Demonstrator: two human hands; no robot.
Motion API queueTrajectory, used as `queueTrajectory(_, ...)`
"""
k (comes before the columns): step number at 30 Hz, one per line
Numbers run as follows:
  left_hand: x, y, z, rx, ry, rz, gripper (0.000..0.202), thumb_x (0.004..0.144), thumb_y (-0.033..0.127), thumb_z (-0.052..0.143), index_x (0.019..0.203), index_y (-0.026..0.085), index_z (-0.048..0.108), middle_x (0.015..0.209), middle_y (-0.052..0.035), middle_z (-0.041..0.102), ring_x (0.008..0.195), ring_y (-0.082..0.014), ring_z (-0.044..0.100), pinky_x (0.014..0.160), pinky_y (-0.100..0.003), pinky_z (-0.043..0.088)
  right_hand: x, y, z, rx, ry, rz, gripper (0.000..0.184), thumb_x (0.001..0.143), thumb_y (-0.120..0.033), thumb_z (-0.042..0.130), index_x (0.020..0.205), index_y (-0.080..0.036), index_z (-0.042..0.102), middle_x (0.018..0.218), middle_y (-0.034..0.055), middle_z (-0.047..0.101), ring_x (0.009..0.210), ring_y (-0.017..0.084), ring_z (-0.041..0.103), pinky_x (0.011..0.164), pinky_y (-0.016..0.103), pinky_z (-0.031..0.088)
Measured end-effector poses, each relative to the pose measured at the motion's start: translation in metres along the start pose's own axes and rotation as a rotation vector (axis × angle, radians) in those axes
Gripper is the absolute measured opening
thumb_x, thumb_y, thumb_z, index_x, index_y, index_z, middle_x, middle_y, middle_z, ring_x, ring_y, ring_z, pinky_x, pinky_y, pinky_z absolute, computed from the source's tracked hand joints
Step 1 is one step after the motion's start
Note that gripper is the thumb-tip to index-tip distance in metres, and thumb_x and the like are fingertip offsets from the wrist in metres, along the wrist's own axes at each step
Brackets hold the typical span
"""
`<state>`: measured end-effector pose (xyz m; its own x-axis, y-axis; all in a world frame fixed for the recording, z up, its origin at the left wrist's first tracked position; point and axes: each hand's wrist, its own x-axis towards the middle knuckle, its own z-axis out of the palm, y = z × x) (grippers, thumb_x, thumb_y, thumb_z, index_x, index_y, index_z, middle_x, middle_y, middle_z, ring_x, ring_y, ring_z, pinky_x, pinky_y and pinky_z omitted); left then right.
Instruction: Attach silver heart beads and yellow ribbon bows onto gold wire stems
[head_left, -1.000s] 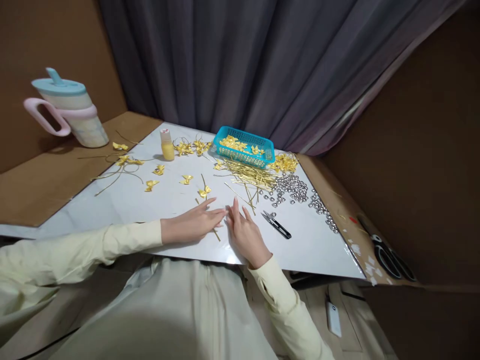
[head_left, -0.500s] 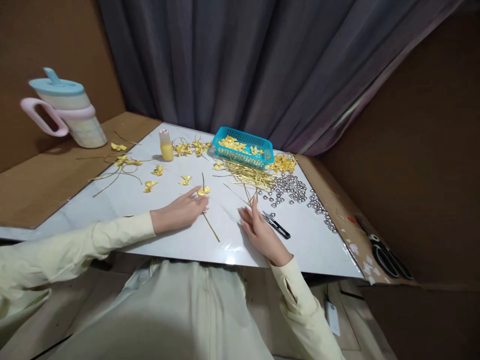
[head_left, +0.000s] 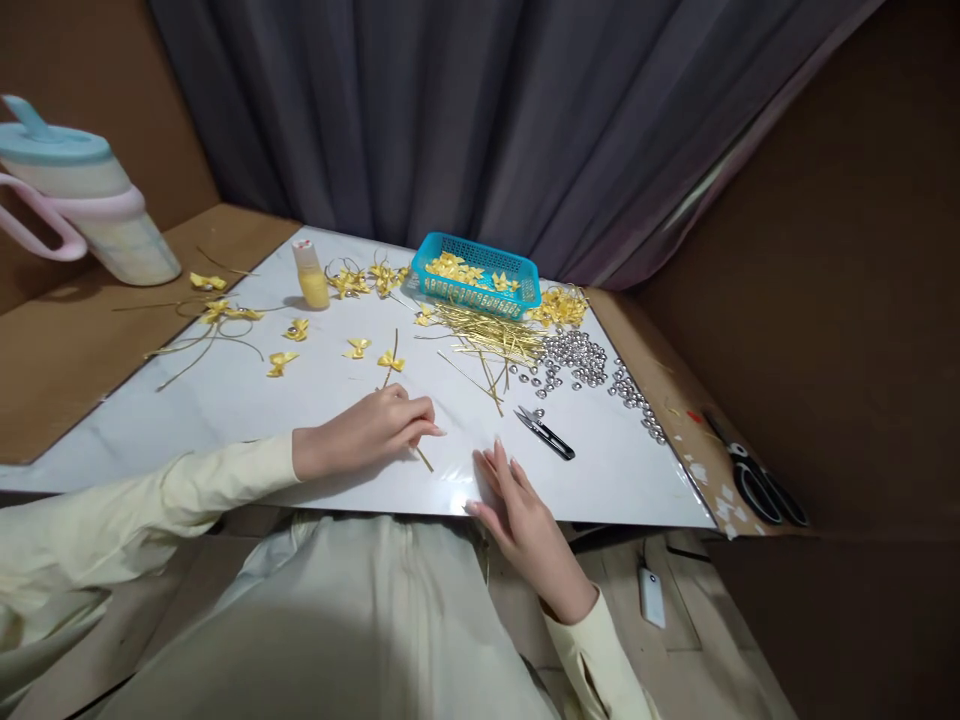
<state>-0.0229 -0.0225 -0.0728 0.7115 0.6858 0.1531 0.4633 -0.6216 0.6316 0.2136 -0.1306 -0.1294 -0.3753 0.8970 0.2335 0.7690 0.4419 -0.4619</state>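
Observation:
My left hand [head_left: 375, 428] is closed, fingers curled and pressed together, just above the white tabletop. A gold tie strip [head_left: 424, 459] passes beneath it and comes out on both sides; whether the fingers grip it is hidden. Against the upper part of that strip lies a small yellow ribbon bow [head_left: 391, 362], beyond my knuckles. My right hand [head_left: 521, 520] rests by the table's front edge, fingers stretched out and nothing visible in them. Black-handled thread snips [head_left: 546, 434] lie just beyond its fingertips. More yellow bows [head_left: 357, 348] are spread to the left.
A blue basket [head_left: 480, 305] holds yellow bows at the back. Before it lie a heap of gold strips [head_left: 491, 333] and many silver beads [head_left: 576, 355]. A glitter bottle [head_left: 312, 285] and a tumbler [head_left: 127, 240] stand left. Black scissors [head_left: 765, 490] lie right.
My left hand has moved from the bow down along the strip, leaving the bow uncovered. My right hand has drawn back towards the table edge, away from the gold strips. The view has shifted slightly.

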Motion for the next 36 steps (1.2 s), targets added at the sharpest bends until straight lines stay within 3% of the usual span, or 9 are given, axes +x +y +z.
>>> queueTrajectory(2, 0.003, 0.004, 0.000, -0.168, -0.038, -0.107, 0.027, 0.094, 0.036, 0.049, 0.075, 0.018, 0.056, 0.057, 0.0023, 0.060, 0.056, -0.0135, 0.055, 0.064, -0.026, 0.044, -0.012, 0.000, 0.003, -0.033, 0.038, -0.064, 0.081, 0.097, -0.029, 0.049, 0.153, -0.026, -0.009, 0.138, 0.0103, 0.056, 0.131, 0.024, 0.050, 0.108, 0.052, 0.044)
queueTrajectory(5, 0.008, 0.006, 0.001, -0.272, -0.056, -0.176, 0.030, 0.092, 0.039, 0.050, 0.072, 0.017, 0.054, 0.050, 0.0049, 0.056, 0.047, -0.0102, 0.048, 0.051, -0.021, 0.037, -0.022, 0.002, 0.014, -0.084, 0.212, -0.148, 0.072, 0.096, -0.013, 0.049, 0.154, -0.025, 0.008, 0.129, 0.0102, 0.063, 0.120, 0.022, 0.060, 0.104, 0.045, 0.051)
queueTrajectory(8, 0.009, 0.007, 0.003, -0.337, -0.077, -0.210, 0.032, 0.090, 0.041, 0.051, 0.069, 0.017, 0.053, 0.048, 0.0054, 0.054, 0.046, -0.0093, 0.046, 0.050, -0.020, 0.035, -0.024, 0.005, 0.029, -0.096, 0.438, -0.228, 0.065, 0.092, -0.001, 0.048, 0.151, -0.020, 0.027, 0.118, 0.0111, 0.069, 0.108, 0.020, 0.067, 0.096, 0.038, 0.057)
queueTrajectory(12, 0.006, 0.009, 0.006, -0.464, -0.107, -0.284, 0.033, 0.087, 0.045, 0.055, 0.068, 0.017, 0.053, 0.047, 0.0057, 0.053, 0.045, -0.0085, 0.044, 0.050, -0.020, 0.034, -0.025, 0.007, 0.042, -0.076, 0.604, -0.287, 0.067, 0.087, 0.003, 0.057, 0.147, -0.014, 0.034, 0.108, 0.0136, 0.073, 0.096, 0.021, 0.072, 0.089, 0.035, 0.061)
queueTrajectory(20, 0.007, 0.011, 0.008, -0.546, -0.172, -0.380, 0.036, 0.081, 0.048, 0.062, 0.067, 0.017, 0.051, 0.044, 0.0077, 0.046, 0.043, -0.0078, 0.038, 0.049, -0.021, 0.030, -0.026, 0.010, 0.037, 0.006, 0.645, -0.349, 0.063, 0.081, 0.003, 0.064, 0.139, -0.016, 0.048, 0.102, 0.0077, 0.075, 0.088, 0.020, 0.074, 0.084, 0.030, 0.064)
queueTrajectory(26, 0.007, 0.011, 0.009, -0.611, -0.198, -0.444, 0.038, 0.079, 0.051, 0.064, 0.067, 0.018, 0.049, 0.045, 0.0093, 0.040, 0.041, -0.0068, 0.031, 0.046, -0.021, 0.028, -0.028, 0.010, 0.041, 0.085, 0.707, -0.278, 0.059, 0.076, 0.001, 0.071, 0.130, -0.019, 0.059, 0.095, 0.0045, 0.077, 0.077, 0.018, 0.075, 0.082, 0.028, 0.064)
queueTrajectory(36, 0.011, 0.009, 0.014, -0.679, -0.222, -0.500, 0.037, 0.080, 0.049, 0.065, 0.068, 0.018, 0.047, 0.045, 0.0098, 0.036, 0.041, -0.0056, 0.026, 0.042, -0.020, 0.026, -0.031, 0.007, 0.037, 0.267, 0.695, -0.153, 0.050, 0.079, -0.004, 0.070, 0.124, -0.026, 0.065, 0.094, 0.0017, 0.077, 0.082, 0.020, 0.075, 0.080, 0.029, 0.064)
